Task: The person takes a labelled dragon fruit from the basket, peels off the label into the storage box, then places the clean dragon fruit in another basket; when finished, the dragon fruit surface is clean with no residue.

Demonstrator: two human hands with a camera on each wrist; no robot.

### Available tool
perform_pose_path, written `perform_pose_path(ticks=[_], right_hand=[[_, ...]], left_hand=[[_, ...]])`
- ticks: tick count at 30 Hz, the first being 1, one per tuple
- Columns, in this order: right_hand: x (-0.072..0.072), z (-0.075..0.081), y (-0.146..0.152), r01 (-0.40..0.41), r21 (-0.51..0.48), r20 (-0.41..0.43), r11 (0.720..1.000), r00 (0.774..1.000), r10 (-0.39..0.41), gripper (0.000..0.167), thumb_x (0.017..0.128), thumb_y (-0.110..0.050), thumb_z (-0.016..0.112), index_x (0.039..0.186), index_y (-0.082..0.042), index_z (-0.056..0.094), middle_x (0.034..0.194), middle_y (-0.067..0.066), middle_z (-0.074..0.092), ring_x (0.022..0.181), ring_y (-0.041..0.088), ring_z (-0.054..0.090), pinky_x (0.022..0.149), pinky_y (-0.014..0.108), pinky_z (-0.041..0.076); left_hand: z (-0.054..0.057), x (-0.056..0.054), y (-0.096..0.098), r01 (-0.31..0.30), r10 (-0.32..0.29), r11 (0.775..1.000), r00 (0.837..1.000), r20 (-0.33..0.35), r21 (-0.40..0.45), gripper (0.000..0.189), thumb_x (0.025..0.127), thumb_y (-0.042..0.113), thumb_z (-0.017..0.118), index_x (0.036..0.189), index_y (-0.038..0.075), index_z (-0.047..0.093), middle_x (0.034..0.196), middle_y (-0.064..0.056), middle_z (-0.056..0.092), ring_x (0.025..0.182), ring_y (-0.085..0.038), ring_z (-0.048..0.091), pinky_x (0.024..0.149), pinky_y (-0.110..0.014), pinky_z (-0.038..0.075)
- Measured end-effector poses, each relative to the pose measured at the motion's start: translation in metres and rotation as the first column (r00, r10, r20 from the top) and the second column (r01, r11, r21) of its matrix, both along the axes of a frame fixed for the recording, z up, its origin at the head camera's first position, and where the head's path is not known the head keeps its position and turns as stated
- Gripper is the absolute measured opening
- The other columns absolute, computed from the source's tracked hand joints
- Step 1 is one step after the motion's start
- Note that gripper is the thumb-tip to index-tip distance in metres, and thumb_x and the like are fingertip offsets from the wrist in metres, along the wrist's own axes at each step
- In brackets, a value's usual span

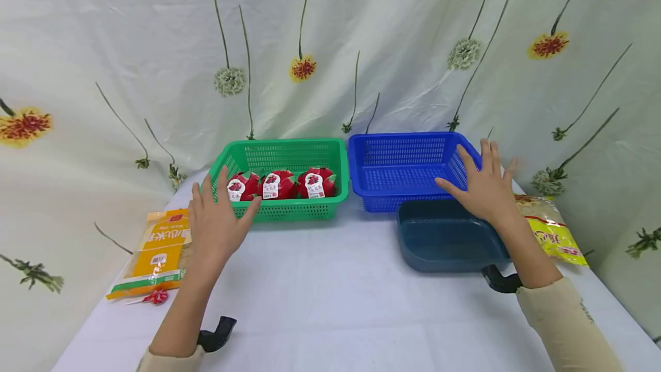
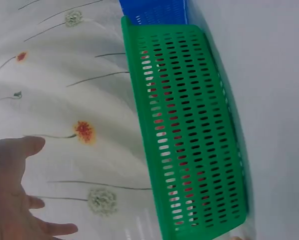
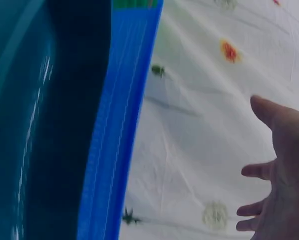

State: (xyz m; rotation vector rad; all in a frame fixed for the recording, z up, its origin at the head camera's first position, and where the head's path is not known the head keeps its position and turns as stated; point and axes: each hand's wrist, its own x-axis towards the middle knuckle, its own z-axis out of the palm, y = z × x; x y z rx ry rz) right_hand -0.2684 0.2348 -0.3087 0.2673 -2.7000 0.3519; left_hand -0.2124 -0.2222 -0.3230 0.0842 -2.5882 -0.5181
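My left hand (image 1: pixel 217 225) is raised with fingers spread, holding nothing, near the left front corner of a green basket (image 1: pixel 289 211). Three red dragon fruits (image 1: pixel 279 185) with white labels sit in a row inside that basket. To the right, my right hand (image 1: pixel 485 188) also has its fingers spread and grips nothing. It overlaps the right side of a blue basket (image 1: pixel 403 179) and the rim of a dark teal tub (image 1: pixel 449 240) in the head view. Both the blue basket and the tub hold nothing. In the left wrist view, the green basket's slotted wall (image 2: pixel 184 135) fills the middle.
A yellow and orange bag of grain (image 1: pixel 157 251) lies at the left, with a red lollipop (image 1: pixel 156 297) at its front edge. Another yellow packet (image 1: pixel 555 231) lies at the right, partly behind my right forearm. A floral curtain (image 1: pixel 330 45) hangs behind the white-covered table (image 1: pixel 330 303).
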Motion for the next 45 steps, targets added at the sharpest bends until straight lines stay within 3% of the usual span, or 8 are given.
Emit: perform_pose_path(ticks=[6, 8, 11, 14, 21, 26, 34, 45], right_hand=[[-0.008, -0.006, -0.066, -0.098, -0.218, -0.094, 0.971, 0.992, 0.079, 0.076, 0.088, -0.052, 0.053, 0.144, -0.008, 0.028, 0.147, 0.025, 0.013, 0.135, 0.043, 0.011, 0.102, 0.064, 0.009], [-0.013, -0.009, -0.093, -0.15, -0.291, -0.137, 0.945, 0.984, 0.114, 0.072, 0.088, -0.047, 0.057, 0.144, -0.01, 0.03, 0.147, 0.022, 0.016, 0.134, 0.042, 0.017, 0.102, 0.061, 0.019], [-0.025, -0.014, -0.13, -0.225, -0.377, -0.187, 0.899, 0.968, 0.165, 0.068, 0.088, -0.041, 0.06, 0.143, -0.013, 0.032, 0.146, 0.019, 0.02, 0.132, 0.038, 0.024, 0.096, 0.056, 0.034], [-0.038, -0.02, -0.161, -0.288, -0.458, -0.183, 0.841, 0.956, 0.228, 0.067, 0.088, -0.037, 0.061, 0.144, -0.013, 0.031, 0.145, 0.018, 0.021, 0.131, 0.035, 0.026, 0.094, 0.051, 0.039], [-0.071, -0.036, -0.217, -0.327, -0.606, -0.075, 0.725, 0.931, 0.358, 0.074, 0.089, -0.035, 0.06, 0.147, -0.016, 0.019, 0.143, 0.016, 0.02, 0.129, 0.031, 0.029, 0.099, 0.047, 0.035], [-0.086, -0.048, -0.238, -0.295, -0.579, 0.019, 0.76, 0.927, 0.374, 0.079, 0.087, -0.041, 0.061, 0.149, -0.026, 0.014, 0.146, 0.015, 0.018, 0.122, 0.035, 0.04, 0.091, 0.051, 0.041], [-0.102, -0.06, -0.25, -0.263, -0.304, 0.134, 0.916, 0.94, 0.314, 0.087, 0.083, -0.059, 0.056, 0.149, -0.032, 0.007, 0.15, 0.019, 0.013, 0.105, 0.035, 0.056, 0.056, 0.035, 0.049], [-0.109, -0.054, -0.256, -0.265, -0.139, 0.313, 0.954, 0.902, 0.297, 0.092, 0.081, -0.065, 0.053, 0.149, -0.028, 0.005, 0.152, 0.019, 0.004, 0.081, 0.026, 0.062, 0.045, 0.028, 0.039]], left_hand=[[-0.017, -0.002, 0.004, -0.077, 0.112, 0.956, 0.988, -0.111, 0.283, 0.083, 0.09, 0.048, 0.049, 0.149, 0.014, 0.001, 0.138, -0.023, 0.027, 0.126, -0.036, 0.027, 0.097, -0.058, 0.03], [-0.026, -0.006, 0.006, -0.088, 0.158, 0.896, 0.979, -0.128, 0.436, 0.082, 0.091, 0.046, 0.049, 0.149, 0.016, -0.001, 0.137, -0.02, 0.029, 0.122, -0.032, 0.032, 0.097, -0.052, 0.034], [-0.041, -0.015, 0.011, -0.067, 0.198, 0.761, 0.971, -0.133, 0.645, 0.08, 0.093, 0.043, 0.049, 0.148, 0.019, -0.004, 0.133, -0.016, 0.033, 0.109, -0.025, 0.04, 0.087, -0.039, 0.04], [-0.053, -0.027, 0.015, -0.051, 0.207, 0.649, 0.972, -0.112, 0.759, 0.079, 0.094, 0.041, 0.047, 0.148, 0.02, -0.007, 0.122, -0.016, 0.041, 0.094, -0.02, 0.043, 0.075, -0.029, 0.04], [-0.074, -0.052, 0.02, 0.019, 0.144, 0.543, 0.983, -0.116, 0.84, 0.077, 0.094, 0.042, 0.048, 0.148, 0.024, -0.003, 0.097, -0.011, 0.046, 0.079, -0.022, 0.059, 0.067, -0.022, 0.042], [-0.082, -0.061, 0.025, 0.069, 0.13, 0.536, 0.978, -0.163, 0.841, 0.075, 0.092, 0.04, 0.054, 0.148, 0.019, 0.009, 0.094, -0.009, 0.044, 0.073, -0.019, 0.061, 0.059, -0.018, 0.04], [-0.088, -0.06, 0.026, 0.068, 0.145, 0.572, 0.973, -0.182, 0.817, 0.073, 0.091, 0.029, 0.058, 0.147, 0.013, 0.014, 0.103, -0.014, 0.046, 0.083, -0.028, 0.062, 0.058, -0.014, 0.04], [-0.094, -0.061, 0.024, 0.079, 0.138, 0.611, 0.969, -0.204, 0.788, 0.074, 0.091, 0.033, 0.057, 0.147, 0.012, 0.014, 0.103, -0.014, 0.047, 0.082, -0.029, 0.061, 0.057, -0.014, 0.04]])
